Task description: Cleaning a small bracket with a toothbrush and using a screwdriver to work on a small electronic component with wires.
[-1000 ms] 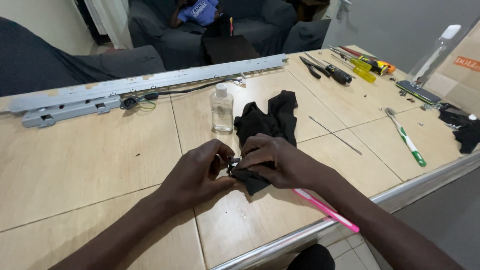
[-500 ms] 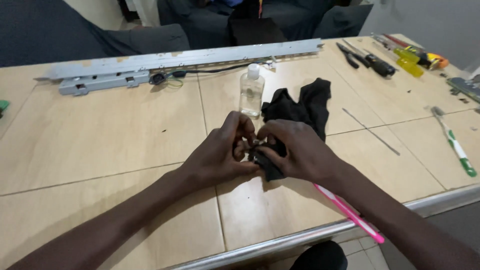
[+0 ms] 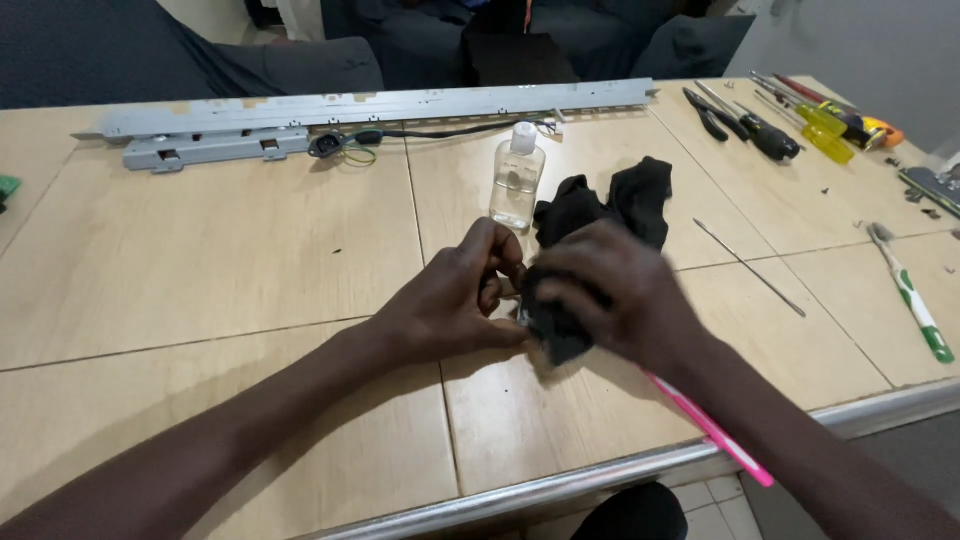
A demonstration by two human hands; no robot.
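Black cloth [image 3: 600, 215] lies bunched near the middle of the bench [image 3: 200, 270], its far end spread loose toward the bottle and its near end gathered under my hands. The bench is pale wood in panels, and along its far edge runs a long grey metal rail [image 3: 380, 105] with a black cable [image 3: 450, 131] trailing beside it. My right hand [image 3: 625, 295] is closed over the near end of the cloth (it is blurred, so the fingers are hard to read), pressing it down against the wood. My left hand [image 3: 455, 300] is curled shut, fingertips pinching something small at the cloth's edge; I cannot tell what it is. A pink stick [image 3: 715, 435] pokes out from under my right forearm toward the near edge. Just beyond the cloth stands a clear plastic bottle [image 3: 517, 180], upright, cap on. To the right lie a thin metal rod [image 3: 750, 267], a green-and-white toothbrush [image 3: 915, 300], and at the far right corner a cluster of screwdrivers and pliers [image 3: 790, 115].
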